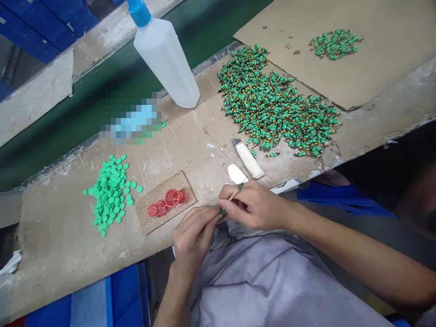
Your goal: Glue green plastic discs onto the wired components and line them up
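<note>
L hand (194, 234) grip was clamped on small green part (223, 211), held betw. fingertips just off surface edge; detail too small to tell. R hand (254, 206) grip was clamped on thin wooden stick (234, 195) w/ metal end, fingers right beside L hand. On surface (51, 236): loose green discs (111, 195), red pieces (172, 197) on cork board (180, 184), utility knife (248, 159), big heap of green-yellow parts (272, 102), plastic bottle (166, 59) w/ blue cap, cardboard sheet (340, 86) w/ smaller heap (335, 44).

A small-parts workshop: cardboard-covered workbench (57, 236), heaps of tiny green pieces (272, 104), utility knife (248, 159), white plastic bottle (165, 59).
</note>
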Motion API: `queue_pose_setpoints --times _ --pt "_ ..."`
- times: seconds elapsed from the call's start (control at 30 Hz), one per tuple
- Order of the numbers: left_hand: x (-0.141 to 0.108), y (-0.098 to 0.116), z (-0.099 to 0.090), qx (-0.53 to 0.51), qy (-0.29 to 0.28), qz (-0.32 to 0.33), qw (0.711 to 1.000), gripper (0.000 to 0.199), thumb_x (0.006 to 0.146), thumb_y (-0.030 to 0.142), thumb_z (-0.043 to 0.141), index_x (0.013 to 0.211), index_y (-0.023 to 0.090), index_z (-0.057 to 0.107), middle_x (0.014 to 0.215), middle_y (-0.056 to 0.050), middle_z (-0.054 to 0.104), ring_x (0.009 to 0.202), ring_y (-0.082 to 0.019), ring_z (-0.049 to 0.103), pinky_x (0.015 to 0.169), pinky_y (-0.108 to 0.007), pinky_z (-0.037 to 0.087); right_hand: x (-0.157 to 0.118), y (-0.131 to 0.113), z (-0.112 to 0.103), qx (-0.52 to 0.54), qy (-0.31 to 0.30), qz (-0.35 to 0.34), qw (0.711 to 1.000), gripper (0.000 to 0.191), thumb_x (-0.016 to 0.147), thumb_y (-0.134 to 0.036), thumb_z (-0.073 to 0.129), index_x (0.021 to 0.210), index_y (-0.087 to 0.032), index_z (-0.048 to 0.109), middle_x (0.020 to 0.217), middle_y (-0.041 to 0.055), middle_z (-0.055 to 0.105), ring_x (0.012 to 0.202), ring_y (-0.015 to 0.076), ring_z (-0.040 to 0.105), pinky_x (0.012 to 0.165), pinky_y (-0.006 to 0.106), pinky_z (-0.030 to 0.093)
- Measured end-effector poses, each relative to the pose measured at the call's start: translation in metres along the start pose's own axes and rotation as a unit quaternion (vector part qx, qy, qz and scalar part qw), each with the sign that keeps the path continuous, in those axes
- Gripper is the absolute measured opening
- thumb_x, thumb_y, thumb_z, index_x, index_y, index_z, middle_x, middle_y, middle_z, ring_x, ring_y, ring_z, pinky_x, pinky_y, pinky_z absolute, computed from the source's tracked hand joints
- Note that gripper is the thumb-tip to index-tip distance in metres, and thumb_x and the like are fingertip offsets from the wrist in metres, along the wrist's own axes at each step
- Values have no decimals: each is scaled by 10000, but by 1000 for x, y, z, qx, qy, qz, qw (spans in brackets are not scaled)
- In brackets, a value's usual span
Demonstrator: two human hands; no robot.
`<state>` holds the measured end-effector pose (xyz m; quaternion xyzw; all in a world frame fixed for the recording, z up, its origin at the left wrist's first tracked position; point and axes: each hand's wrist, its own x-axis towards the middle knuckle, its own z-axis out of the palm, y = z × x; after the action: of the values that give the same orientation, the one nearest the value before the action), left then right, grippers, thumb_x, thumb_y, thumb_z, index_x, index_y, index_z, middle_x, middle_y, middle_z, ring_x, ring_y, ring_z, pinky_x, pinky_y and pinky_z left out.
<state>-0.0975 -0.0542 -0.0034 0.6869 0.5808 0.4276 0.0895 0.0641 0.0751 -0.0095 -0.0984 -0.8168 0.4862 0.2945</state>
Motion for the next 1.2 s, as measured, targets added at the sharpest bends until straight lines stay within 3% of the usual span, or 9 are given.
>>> queue_pose_setpoints --times 0.17,0.3,0.57,0.73,0.97,1.1,1.2 --pt "-1 -2 1 -5 9 5 1000 251 857 -5 746 1041 162 718 935 -42 768 850 -162 732 786 -282 620 -1 1 2 -19 -15 -28 999 319 1053 -184 429 780 -163 594 799 51 666 700 142 596 678 254 449" --pt "-1 -1 0 -9 8 -3 1000 216 861 0 743 999 162 709 894 -34 755 830 -154 723 782 -274 616 -3 2 3 -39 -27 -44 998 272 1069 -189 437 892 -144 638 836 58 676 761 158 621 729 266 486" --pt "-1 0 -1 -30 3 -19 999 197 866 -2 736 979 155 701 877 -41 746 827 -155 710 772 -278 608 -3 -1 2 -81 -66 -29 994 295 1094 -237 428 895 -148 628 800 54 659 771 170 637 707 263 488" --pt "-5 -3 0 -58 2 -27 998 235 863 -24 729 1021 148 700 917 -55 758 858 -161 713 775 -286 611 -4 -4 -2 -55 -18 -48 997 295 1088 -196 421 857 -166 602 812 46 671 756 146 638 711 246 491" --pt "-9 -5 0 -79 -5 -20 997 315 835 -77 724 1088 110 699 988 -109 768 906 -184 715 788 -314 609 -7 -9 -7 38 14 87 995 112 1040 -239 526 988 -163 590 805 -7 596 578 84 558 518 199 413" --pt "-7 -4 -1 -83 -8 -20 996 309 837 -79 721 1089 99 702 982 -113 769 906 -182 718 788 -304 610 -8 -14 -9 59 37 125 990 223 1064 -266 495 886 -180 600 790 -4 607 563 80 559 515 203 416" --pt "-6 -3 -1 -84 -10 -23 996 329 833 -85 721 1111 90 701 989 -123 768 919 -188 715 787 -308 612 -10 -16 -7 12 47 105 993 319 1074 -234 447 779 -194 562 789 10 631 618 100 603 578 214 454"
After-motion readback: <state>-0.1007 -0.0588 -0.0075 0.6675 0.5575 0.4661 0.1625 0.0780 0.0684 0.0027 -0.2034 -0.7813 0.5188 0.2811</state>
